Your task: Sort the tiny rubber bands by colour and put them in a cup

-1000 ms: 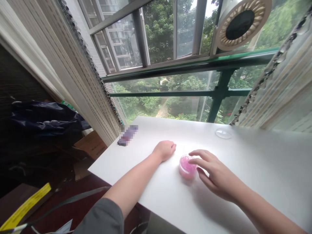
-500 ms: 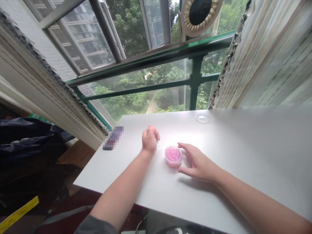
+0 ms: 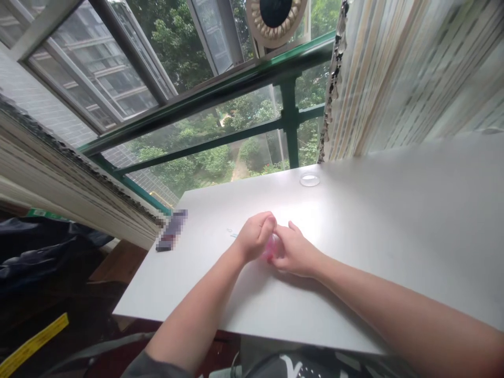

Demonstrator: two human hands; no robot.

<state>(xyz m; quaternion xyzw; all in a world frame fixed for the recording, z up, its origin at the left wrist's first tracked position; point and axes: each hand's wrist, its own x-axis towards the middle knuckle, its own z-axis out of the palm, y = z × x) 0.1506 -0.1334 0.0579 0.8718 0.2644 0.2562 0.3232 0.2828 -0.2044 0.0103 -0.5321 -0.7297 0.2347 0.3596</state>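
A small clear round tub with pink, slime-like contents [image 3: 271, 247] stands on the white table, mostly covered by my hands. My right hand [image 3: 297, 251] is wrapped round its right side, thumb near the front. Over the tub's left and upper edge, my left hand [image 3: 258, 235] is closed in a fist-like shape; anything inside its fingers is hidden. Just left of that hand lies a tiny clear and bluish item [image 3: 233, 234], too small to name. A clear round lid [image 3: 310, 180] rests near the table's far edge.
The white table [image 3: 189, 283] ends at the window with its green railing [image 3: 289, 110]. At the left edge lies a dark blurred-out object [image 3: 172, 231]. Curtains hang on both sides, and a round ornate object [image 3: 275, 18] stands up at the window.
My right hand has closed round the tub. My left hand has moved right, from beside the tub to over its edge, uncovering the tiny item. The camera view has turned slightly right.
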